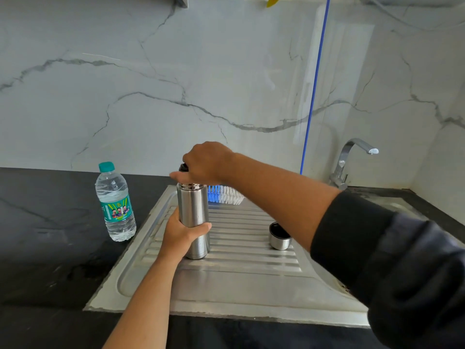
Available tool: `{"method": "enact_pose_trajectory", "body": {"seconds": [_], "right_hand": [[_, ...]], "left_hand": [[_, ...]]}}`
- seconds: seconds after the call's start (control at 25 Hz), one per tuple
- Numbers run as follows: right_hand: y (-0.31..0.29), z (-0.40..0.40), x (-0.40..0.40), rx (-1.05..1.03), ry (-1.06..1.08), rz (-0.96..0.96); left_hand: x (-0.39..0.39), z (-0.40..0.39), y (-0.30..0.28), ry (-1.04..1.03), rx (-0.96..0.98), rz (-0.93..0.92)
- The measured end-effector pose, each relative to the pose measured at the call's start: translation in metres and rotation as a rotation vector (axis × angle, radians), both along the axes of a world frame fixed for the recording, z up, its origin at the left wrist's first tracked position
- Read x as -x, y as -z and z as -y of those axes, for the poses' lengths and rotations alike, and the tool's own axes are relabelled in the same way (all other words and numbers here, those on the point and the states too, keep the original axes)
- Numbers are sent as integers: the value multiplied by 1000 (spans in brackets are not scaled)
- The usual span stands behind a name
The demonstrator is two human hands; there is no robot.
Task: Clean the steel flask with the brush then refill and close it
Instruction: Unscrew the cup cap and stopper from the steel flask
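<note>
While the flask (193, 217) stands upright on the drainboard (239, 273), axis vertical, left hand (181, 238) wraps its lower body. Right hand (205, 162) sits directly above the mouth, fingers curled on a dark stopper (183, 168), prob. Brush (226, 195) lies just behind, cap (279, 236) to the right.

Left hand (181, 234) grips the upright flask (193, 217); right hand (205, 163) holds its stopper (183, 168).

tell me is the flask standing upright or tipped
Upright: the steel flask stands on the ribbed drainboard, gripped by the left hand.
</note>
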State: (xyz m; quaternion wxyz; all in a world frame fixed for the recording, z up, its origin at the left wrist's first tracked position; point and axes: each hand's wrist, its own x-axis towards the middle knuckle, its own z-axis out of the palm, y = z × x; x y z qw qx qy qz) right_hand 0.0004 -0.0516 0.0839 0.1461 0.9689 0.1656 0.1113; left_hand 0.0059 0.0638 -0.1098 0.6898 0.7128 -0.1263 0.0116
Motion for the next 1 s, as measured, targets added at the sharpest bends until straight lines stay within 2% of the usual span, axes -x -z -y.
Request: {"method": "enact_pose_trajectory", "body": {"seconds": [0.12, 0.2, 0.32, 0.4, 0.52, 0.64, 0.88, 1.0], "right_hand": [[-3, 19, -2, -150, -166, -220], [-13, 16, -2, -118, -116, -314], [-30, -2, 3, 95, 62, -207], [-34, -10, 7, 112, 132, -108], [-35, -14, 3, -27, 120, -273], [-47, -11, 3, -6, 67, -438], [-38, -11, 1, -10, 116, -270], [-41, -8, -3, 21, 64, -367]], "left_hand": [[-1, 0, 1, 10, -2, 7], [0, -1, 1, 12, -7, 10], [-1, -1, 2, 9, -5, 9], [-2, 0, 2, 8, -10, 16], [-2, -1, 2, 8, -16, 17], [-3, -1, 3, 9, -20, 19], [-2, -1, 3, 11, -24, 18], [-1, -1, 3, 15, -20, 23]]}}
